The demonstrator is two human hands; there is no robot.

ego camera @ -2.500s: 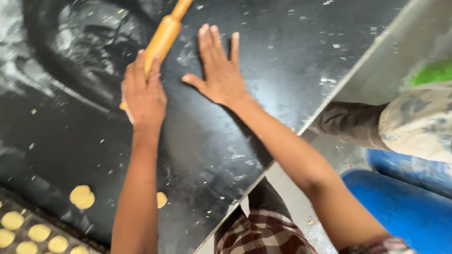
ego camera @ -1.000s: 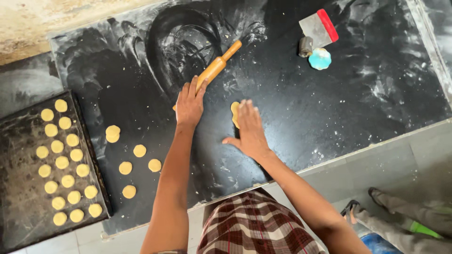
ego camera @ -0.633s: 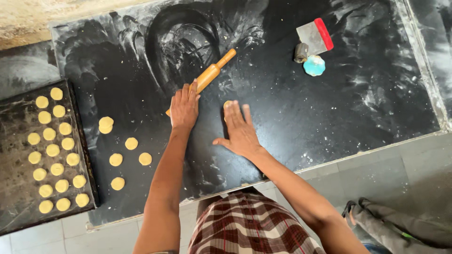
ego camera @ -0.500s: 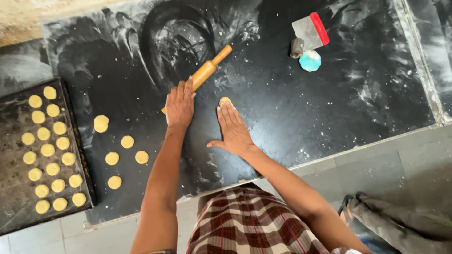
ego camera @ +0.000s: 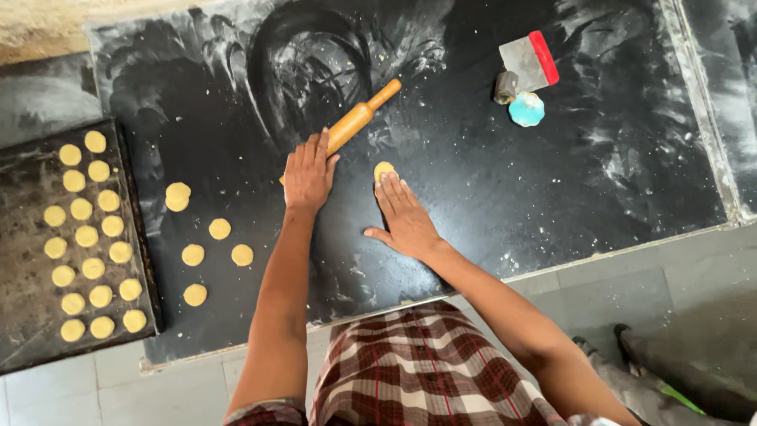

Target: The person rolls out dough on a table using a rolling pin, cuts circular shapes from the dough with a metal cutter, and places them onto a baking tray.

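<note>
A wooden rolling pin (ego camera: 356,121) lies slanted on the black, flour-streaked counter (ego camera: 489,197), its pale round handle pointing up and to the right, its light brown barrel running down toward the left hand (ego camera: 307,170). That hand lies flat on the pin's lower end, fingers stretched out and close together, palm pressing down rather than curled round the wood. Just to the right, the right hand (ego camera: 406,217) rests open and flat on the counter, fingers straight, thumb spread to the side; its fingertips touch or partly cover a small round disc of yellow dough (ego camera: 384,169), of which only the far edge shows. The two hands are near each other but apart. To the left on the counter lie five loose dough rounds (ego camera: 206,241), flat and pale yellow, scattered in a loose cluster, the topmost one looking like two overlapped. At the far left edge sits a dark, worn baking tray (ego camera: 24,260), holding rows of the same small yellow rounds (ego camera: 87,237), about seventeen, set apart from one another in roughly three columns. At the upper right of the counter, well apart from the hands, lie a metal scraper with a red grip (ego camera: 528,60), a small grey cylinder (ego camera: 505,87) and a light blue fluted cutter (ego camera: 526,110), close together.
</note>
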